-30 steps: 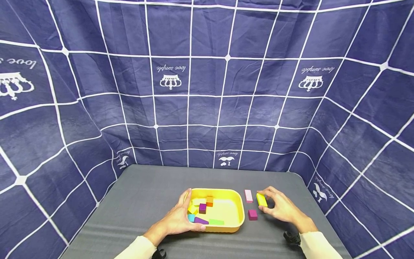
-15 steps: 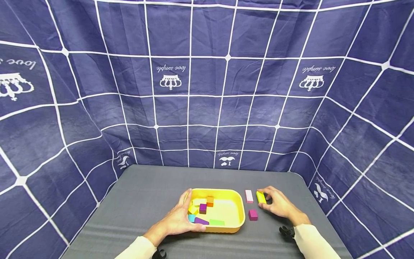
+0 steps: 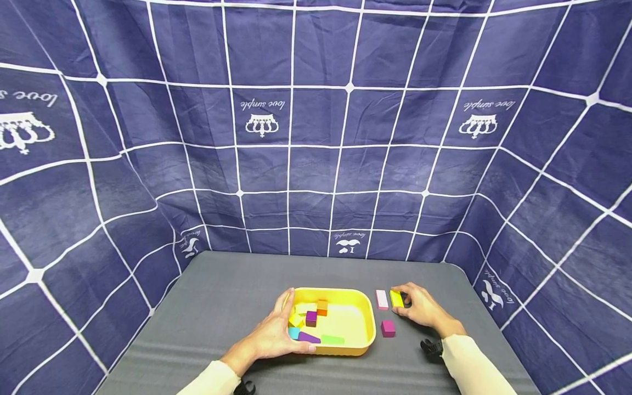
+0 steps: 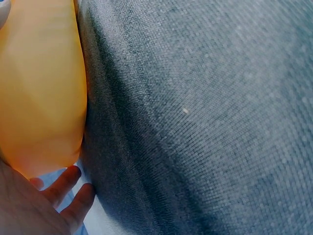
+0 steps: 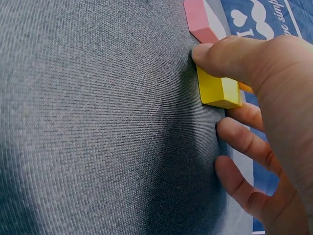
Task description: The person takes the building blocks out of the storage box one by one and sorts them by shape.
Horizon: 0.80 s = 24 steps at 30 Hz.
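Left hand: the left hand (image 3: 273, 338), low and left of centre in the head view, grips the near-left corner of the yellow tray (image 3: 362, 312), thumb hooked over the rim; the left-wrist view shows fingertips (image 4: 73, 193) at the lower left beside the tray's outer wall (image 4: 39, 93).
Tray contents: a purple bar (image 3: 308, 337), a teal block (image 3: 293, 332) and a green bar (image 3: 332, 340) lie along the near wall; a purple cube (image 3: 311, 318), an orange cube (image 3: 322, 307) and pale yellow pieces (image 3: 302, 309) sit farther in, on the left half.
Magenta cube: a magenta cube (image 3: 388, 328) lies alone on the grey table (image 3: 222, 296), just right of the tray.
Right hand: the right hand (image 3: 423, 310), lower right of centre, pinches the yellow block (image 3: 396, 298); in the right-wrist view the thumb (image 5: 230, 56) lies on top of the block (image 5: 218, 89), and the fingers (image 5: 244, 142) curl below it. The block appears to rest on the table, though that contact is hard to confirm.
Pink bar: a pink bar (image 3: 382, 299) lies just left of the yellow block, seen at the top of the right-wrist view (image 5: 200, 19).
Backdrop: a navy cloth with a white grid (image 3: 316, 137) fills the upper frame behind the table.
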Tool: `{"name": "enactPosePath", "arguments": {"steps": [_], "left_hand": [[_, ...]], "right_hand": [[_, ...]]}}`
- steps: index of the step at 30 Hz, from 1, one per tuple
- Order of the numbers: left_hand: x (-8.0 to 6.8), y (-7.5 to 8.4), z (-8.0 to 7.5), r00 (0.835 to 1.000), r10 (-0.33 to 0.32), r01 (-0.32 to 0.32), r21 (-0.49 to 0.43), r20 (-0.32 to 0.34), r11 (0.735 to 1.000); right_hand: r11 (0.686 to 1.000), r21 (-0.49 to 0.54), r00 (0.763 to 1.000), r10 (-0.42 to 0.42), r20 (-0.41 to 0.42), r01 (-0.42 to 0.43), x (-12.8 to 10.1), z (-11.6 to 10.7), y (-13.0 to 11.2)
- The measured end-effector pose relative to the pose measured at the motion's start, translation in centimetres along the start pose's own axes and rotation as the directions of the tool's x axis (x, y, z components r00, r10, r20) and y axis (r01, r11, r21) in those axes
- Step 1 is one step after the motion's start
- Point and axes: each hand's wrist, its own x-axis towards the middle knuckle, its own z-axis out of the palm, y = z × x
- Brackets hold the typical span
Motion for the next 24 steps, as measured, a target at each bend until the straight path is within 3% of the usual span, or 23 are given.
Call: {"name": "enactPosePath", "arguments": {"steps": [13, 24], "left_hand": [[0.00, 0.20, -0.11, 1.000, -0.009, 0.009, -0.003, 0.004, 1.000], [0.02, 0.18, -0.11, 1.000, -0.012, 0.012, -0.005, 0.006, 1.000]], "right_hand": [[0.999, -0.008, 0.999, 0.046, 0.024, -0.046, 0.11, 0.40, 0.50], [1.000, 0.012, 1.000, 0.008, 0.010, -0.008, 0.00, -0.10, 0.25]]}}
